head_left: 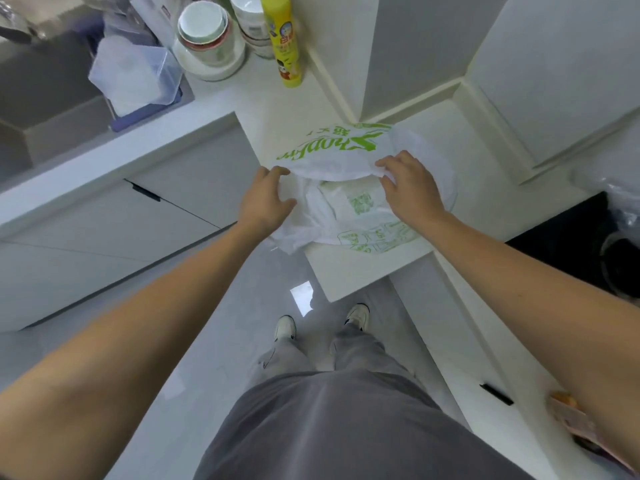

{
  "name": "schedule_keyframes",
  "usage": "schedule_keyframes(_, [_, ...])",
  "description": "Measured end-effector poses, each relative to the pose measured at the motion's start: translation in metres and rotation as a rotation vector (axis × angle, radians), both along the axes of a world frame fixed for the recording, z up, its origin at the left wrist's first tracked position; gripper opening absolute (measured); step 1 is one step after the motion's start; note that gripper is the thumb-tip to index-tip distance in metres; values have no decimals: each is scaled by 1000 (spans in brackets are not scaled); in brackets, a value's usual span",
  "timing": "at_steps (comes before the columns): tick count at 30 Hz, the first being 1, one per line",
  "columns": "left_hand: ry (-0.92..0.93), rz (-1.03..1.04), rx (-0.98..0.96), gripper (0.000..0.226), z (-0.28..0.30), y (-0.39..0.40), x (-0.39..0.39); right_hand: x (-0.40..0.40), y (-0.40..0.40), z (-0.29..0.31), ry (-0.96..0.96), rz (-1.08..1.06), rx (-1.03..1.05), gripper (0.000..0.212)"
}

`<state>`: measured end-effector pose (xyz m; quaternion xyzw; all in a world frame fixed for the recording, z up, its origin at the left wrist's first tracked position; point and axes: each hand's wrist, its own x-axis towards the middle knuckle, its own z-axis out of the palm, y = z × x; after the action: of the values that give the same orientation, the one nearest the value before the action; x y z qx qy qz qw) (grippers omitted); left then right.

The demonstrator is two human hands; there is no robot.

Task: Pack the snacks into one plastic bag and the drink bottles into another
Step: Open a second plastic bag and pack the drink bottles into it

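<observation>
A white plastic bag (332, 157) with green print lies on the white counter corner (349, 271), its mouth facing me and held apart. My left hand (265, 199) pinches the bag's left rim. My right hand (408, 188) grips the upper rim on the right and lifts it. Inside the opening I see only white plastic with green print. A tall yellow bottle (282, 39) stands upright at the back of the counter. A pink snack packet (581, 427) shows at the lower right, partly hidden by my right forearm.
Stacked white bowls (204, 29) and a clear plastic box (135, 77) sit at the back left beside a sink (41, 98). A black hob (571, 237) lies to the right. White wall panels (415, 53) rise behind the bag. Floor and my feet are below.
</observation>
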<state>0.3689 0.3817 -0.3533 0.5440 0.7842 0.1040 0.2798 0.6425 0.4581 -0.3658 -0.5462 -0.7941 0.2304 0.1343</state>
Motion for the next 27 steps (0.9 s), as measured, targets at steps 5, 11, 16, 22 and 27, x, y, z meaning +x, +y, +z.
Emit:
schedule_keyframes(5, [9, -144, 68, 50, 13, 12, -10, 0, -5, 14, -32, -102, 40, 23])
schedule_keyframes(11, [17, -347, 175, 38, 50, 14, -14, 5, -39, 45, -10, -228, 76, 34])
schedule_keyframes(16, [40, -544, 279, 33, 87, 8, -11, 8, -89, 76, 31, -422, 99, 45])
schedule_keyframes(22, [63, -781, 379, 32, 129, -6, 19, 25, -167, 107, -28, -611, 165, 51])
schedule_keyframes(27, [87, -1001, 404, 34, 146, -36, 74, 54, -247, 120, -75, -774, 214, 46])
